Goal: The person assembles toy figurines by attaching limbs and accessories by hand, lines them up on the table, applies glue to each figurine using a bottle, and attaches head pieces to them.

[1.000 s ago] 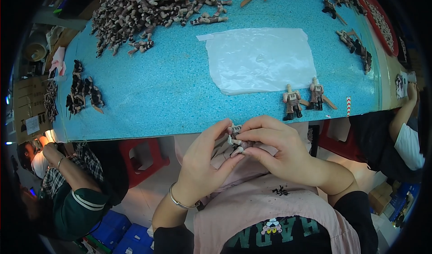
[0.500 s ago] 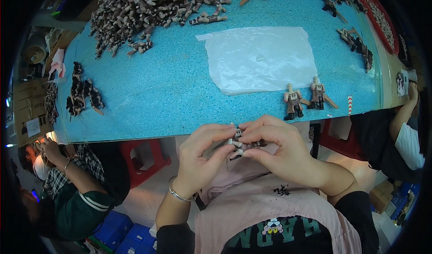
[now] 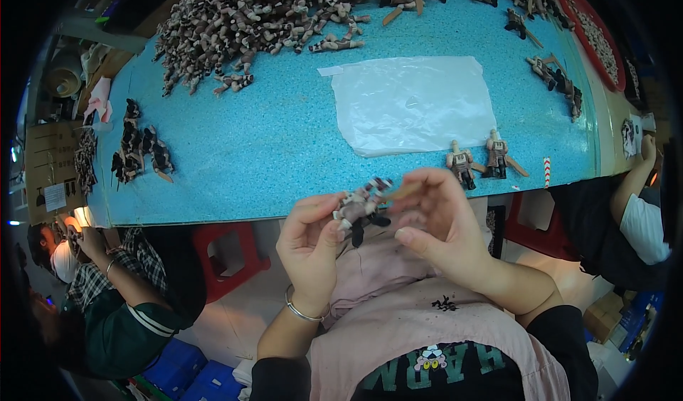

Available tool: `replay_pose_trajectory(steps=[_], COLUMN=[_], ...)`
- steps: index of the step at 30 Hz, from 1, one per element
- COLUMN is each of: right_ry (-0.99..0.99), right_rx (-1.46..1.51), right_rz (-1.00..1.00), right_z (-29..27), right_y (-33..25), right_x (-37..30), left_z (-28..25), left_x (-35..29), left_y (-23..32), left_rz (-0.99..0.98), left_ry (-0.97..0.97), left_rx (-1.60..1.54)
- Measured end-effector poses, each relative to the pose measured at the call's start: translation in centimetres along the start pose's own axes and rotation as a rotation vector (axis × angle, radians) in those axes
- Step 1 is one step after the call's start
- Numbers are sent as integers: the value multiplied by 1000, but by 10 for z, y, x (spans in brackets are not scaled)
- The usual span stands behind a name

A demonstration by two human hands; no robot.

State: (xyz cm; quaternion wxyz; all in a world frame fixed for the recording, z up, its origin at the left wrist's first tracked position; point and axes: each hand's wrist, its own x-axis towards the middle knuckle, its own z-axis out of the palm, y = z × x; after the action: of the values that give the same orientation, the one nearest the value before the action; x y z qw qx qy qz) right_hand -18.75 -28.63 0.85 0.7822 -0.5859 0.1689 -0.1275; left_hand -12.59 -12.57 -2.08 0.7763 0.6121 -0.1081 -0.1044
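My left hand (image 3: 311, 248) pinches a small toy figure (image 3: 359, 209) between thumb and fingers, over the table's near edge. The figure is tilted, with pale and brown-grey parts and black legs. Just right of it my right hand (image 3: 441, 227) has its thumb and fingers apart. A blurred tan strip (image 3: 404, 190) lies between its fingertips and the figure; whether the fingers touch it I cannot tell. Two similar figures, a left one (image 3: 461, 166) and a right one (image 3: 496, 156), lie on the blue tabletop (image 3: 242, 145) beyond my right hand, each with a tan strip.
A large heap of figure parts (image 3: 235, 28) covers the far left of the table. A clear plastic sheet (image 3: 413, 102) lies mid-table. More figures (image 3: 139, 145) are at the left, and a red tray of small pale pieces (image 3: 597, 38) stands far right. Co-workers sit on both sides.
The figure has turned and moved slightly up and left, staying in my left hand. My right hand has come off it and spread its fingers. The head view has shifted slightly.
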Motion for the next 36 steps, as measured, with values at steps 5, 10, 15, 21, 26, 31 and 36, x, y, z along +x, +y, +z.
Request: replay_pose_trajectory(steps=[5, 10, 15, 21, 26, 31, 36], right_ry=[-429, -436, -531, -506, -550, -504, -530], right_rx=[332, 148, 66, -82, -274, -284, -407], right_rz=[510, 383, 335, 290, 76, -22, -156], right_z=[-14, -15, -15, -16, -19, -8, -13], right_y=[-1, -7, -7, -11, -9, -4, -8], right_x=[1, 2, 2, 2, 7, 5, 4], left_z=[1, -15, 2, -3, -2, 12, 0], left_x=[-11, -13, 3, 7, 2, -6, -4], left_y=[7, 9, 17, 18, 17, 18, 23], left_rz=[23, 47, -323, -387, -331, -174, -288], left_ry=[-38, -193, -205, -446, -468, -224, -343], left_rx=[95, 166, -243, -267, -261, -284, -212])
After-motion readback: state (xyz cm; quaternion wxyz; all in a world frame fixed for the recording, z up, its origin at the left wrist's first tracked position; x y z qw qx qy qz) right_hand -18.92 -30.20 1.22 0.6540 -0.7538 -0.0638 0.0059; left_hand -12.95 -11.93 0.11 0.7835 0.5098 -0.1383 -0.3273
